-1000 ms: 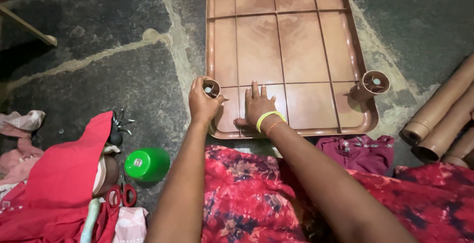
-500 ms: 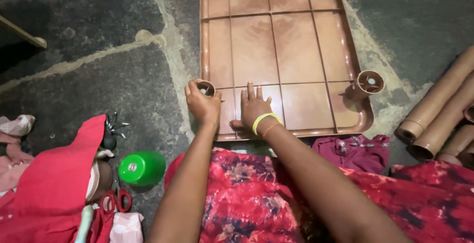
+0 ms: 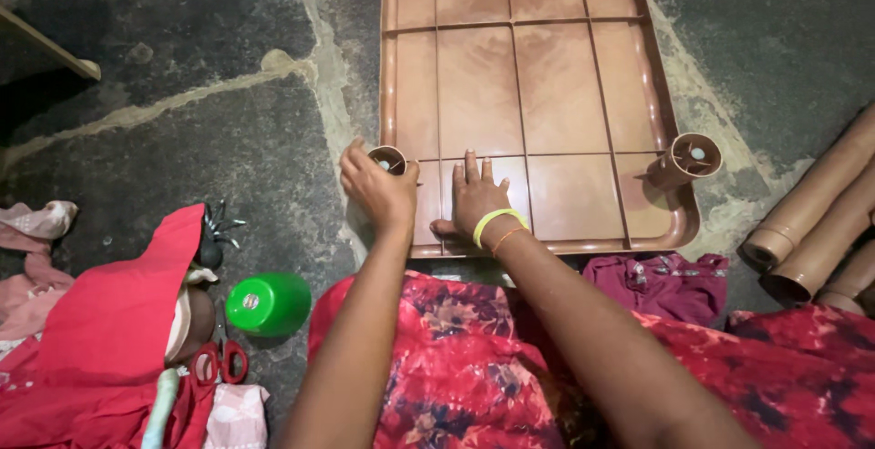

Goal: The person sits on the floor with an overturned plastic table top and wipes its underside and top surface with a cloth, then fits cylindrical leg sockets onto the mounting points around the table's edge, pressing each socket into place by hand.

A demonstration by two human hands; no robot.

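Note:
A brown plastic table top [image 3: 510, 93] lies upside down on the stone floor, its ribbed underside facing up. My left hand [image 3: 375, 186] wraps around the short round leg socket [image 3: 388, 158] at its near left corner. My right hand [image 3: 477, 201] rests flat on the panel just right of that socket, fingers spread, with a yellow band on the wrist. A second leg socket [image 3: 691, 157] stands at the near right corner, untouched.
Several brown leg tubes [image 3: 811, 221] lie on the floor at the right. A green cup [image 3: 268, 303] lies on its side at the left, beside red-handled scissors [image 3: 219, 362], red cloth [image 3: 118, 312] and a maroon cloth [image 3: 670, 285]. My lap is covered in red patterned fabric.
The view has shifted slightly. My left hand stays around the corner socket and my right hand stays pressed flat on the panel.

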